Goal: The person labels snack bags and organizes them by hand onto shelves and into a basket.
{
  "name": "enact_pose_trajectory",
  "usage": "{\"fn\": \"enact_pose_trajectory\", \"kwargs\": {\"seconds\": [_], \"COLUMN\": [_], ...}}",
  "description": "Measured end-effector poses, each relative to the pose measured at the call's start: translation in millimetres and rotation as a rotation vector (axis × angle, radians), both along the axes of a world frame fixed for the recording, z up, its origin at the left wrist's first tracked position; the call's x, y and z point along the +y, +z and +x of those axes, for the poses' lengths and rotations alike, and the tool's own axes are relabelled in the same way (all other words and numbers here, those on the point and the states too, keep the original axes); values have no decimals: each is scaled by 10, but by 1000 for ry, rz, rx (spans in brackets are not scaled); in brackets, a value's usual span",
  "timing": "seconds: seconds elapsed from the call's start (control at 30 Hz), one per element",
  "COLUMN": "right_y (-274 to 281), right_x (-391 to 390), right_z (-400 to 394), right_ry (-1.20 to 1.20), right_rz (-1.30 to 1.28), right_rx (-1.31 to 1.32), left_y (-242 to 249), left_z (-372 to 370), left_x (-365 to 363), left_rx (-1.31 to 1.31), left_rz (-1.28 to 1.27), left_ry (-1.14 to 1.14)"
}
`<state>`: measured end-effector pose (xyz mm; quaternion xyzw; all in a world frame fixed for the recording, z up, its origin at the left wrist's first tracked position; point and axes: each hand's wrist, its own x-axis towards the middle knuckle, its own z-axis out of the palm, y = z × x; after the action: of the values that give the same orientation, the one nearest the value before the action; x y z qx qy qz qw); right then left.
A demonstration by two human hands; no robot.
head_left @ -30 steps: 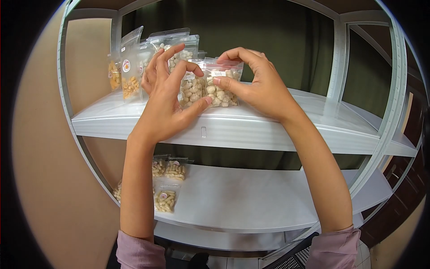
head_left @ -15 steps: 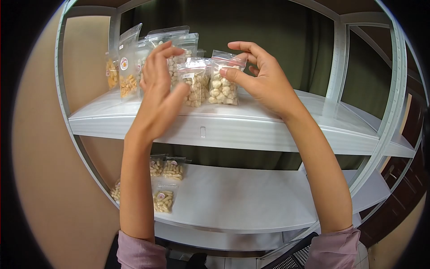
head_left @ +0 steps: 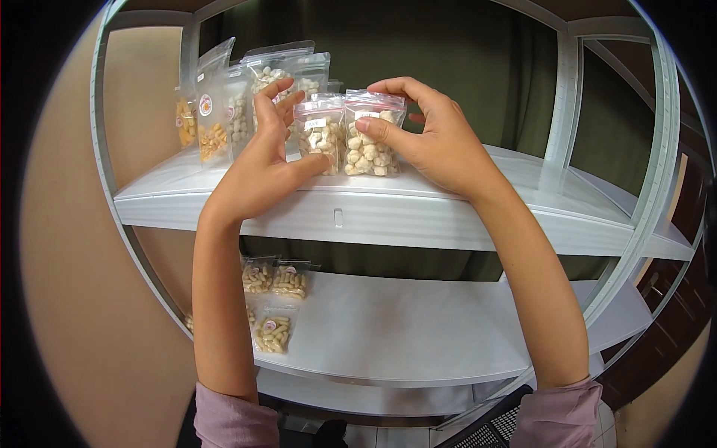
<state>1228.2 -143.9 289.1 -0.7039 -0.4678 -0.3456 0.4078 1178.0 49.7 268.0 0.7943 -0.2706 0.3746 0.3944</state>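
Two small zip bags of pale, lumpy snack pieces stand side by side near the front edge of the upper shelf. The right zip bag [head_left: 371,145] has a red-lined seal and a white label. My right hand [head_left: 429,131] holds it, thumb pressed on the front and fingers curled behind its top corner. Beside it is the left zip bag [head_left: 320,134], also with a white label. My left hand [head_left: 261,160] is open at its left side, fingers spread upward and thumb across its lower front.
Larger clear pouches [head_left: 269,71] stand behind my left hand, with a pouch of orange pieces [head_left: 214,112] at the left. The lower shelf [head_left: 403,321] carries several bags of finger-shaped snacks [head_left: 272,332] on its left. A metal upright [head_left: 642,164] rises at the right.
The right bag has shifted slightly left and down, flush against the left bag. My left hand has moved lower and left, its fingers spreading, thumb now at the left bag's base.
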Motion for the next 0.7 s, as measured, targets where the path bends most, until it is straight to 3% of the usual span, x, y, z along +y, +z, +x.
{"fn": "enact_pose_trajectory", "kwargs": {"seconds": [0.4,0.67,0.7], "right_y": [7,-13,-13], "right_x": [-11,-41,-42], "right_z": [-70,-42,-40], "right_ry": [55,11,15], "right_rz": [25,-13,-24], "right_rx": [91,12,15], "left_y": [34,27,36], "left_z": [-42,-37,-26], "left_x": [53,76,103], "left_rx": [17,-36,16], "left_rz": [34,107,79], "left_ry": [20,92,11]}}
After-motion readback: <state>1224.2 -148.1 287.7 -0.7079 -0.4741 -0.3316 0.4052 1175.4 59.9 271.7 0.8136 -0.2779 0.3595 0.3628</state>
